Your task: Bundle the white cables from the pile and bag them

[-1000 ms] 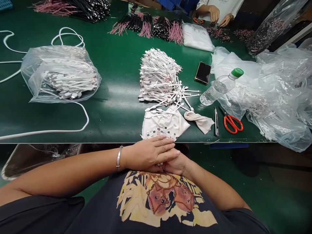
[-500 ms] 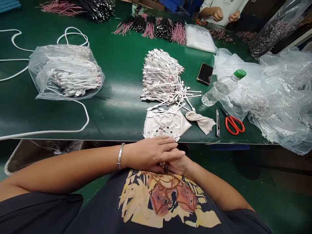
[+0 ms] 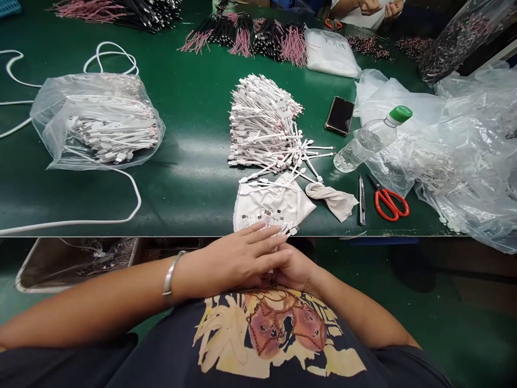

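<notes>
My left hand (image 3: pixel 238 256), with a silver bangle on its wrist, lies flat with fingers stretched across my right hand (image 3: pixel 299 267) at the table's front edge. The right hand is turned up beneath it, its fingers mostly hidden. Connector ends of short white cables (image 3: pixel 291 229) poke out just beyond the fingers, and small metallic ends show below, between the hands. Just ahead is a white cloth (image 3: pixel 297 202) with several cables on it. Behind that rises a big pile of short white cables (image 3: pixel 262 121).
A twisted cloth (image 3: pixel 333 200), a cutter knife (image 3: pixel 362 200) and red-handled scissors (image 3: pixel 391 203) lie at right. Beyond are a bottle (image 3: pixel 365 144), a phone (image 3: pixel 340 115) and plastic bags (image 3: pixel 476 129). A bag of cables (image 3: pixel 100 121) sits left. A person's hands (image 3: pixel 379 7) show at the back.
My left hand has slid left across my right hand, its wrist and bangle shifting left too. The right hand stays nearly in place. The view has shifted slightly.
</notes>
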The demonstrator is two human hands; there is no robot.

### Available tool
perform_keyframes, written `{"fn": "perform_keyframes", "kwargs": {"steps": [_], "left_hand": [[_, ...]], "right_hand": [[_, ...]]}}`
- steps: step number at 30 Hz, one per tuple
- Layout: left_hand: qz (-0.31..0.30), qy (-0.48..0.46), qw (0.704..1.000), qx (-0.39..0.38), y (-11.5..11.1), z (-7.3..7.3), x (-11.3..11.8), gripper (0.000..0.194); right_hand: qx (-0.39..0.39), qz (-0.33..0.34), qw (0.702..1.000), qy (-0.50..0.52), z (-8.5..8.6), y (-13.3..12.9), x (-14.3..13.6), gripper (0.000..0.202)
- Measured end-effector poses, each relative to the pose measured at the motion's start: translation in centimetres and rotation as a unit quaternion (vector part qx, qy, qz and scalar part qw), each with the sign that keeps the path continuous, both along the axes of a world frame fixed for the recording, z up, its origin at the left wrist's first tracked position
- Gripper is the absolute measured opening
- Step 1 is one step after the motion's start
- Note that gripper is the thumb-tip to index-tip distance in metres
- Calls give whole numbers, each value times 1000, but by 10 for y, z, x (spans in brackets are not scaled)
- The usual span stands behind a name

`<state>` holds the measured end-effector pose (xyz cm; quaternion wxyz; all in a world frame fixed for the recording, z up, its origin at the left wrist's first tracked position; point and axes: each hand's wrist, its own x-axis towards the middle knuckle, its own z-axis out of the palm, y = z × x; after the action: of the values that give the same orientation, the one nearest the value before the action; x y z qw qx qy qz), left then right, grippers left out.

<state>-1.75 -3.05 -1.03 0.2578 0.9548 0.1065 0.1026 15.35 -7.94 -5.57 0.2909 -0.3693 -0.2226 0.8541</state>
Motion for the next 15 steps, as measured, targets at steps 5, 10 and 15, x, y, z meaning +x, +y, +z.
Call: {"fn": "perform_keyframes", "kwargs": {"steps": [5, 10, 15], "left_hand": [[249, -15, 958, -142, -19, 10, -41, 28], [365, -37, 824, -432, -36, -10, -32, 30], [350, -135, 657, -654, -39, -42, -11, 35]], "right_hand": [[-64, 5, 997, 29, -5, -3, 0, 37], [-44, 37, 998, -19, 0, -2, -1, 39], [-39, 49, 997, -45, 3, -1, -4, 39]]}}
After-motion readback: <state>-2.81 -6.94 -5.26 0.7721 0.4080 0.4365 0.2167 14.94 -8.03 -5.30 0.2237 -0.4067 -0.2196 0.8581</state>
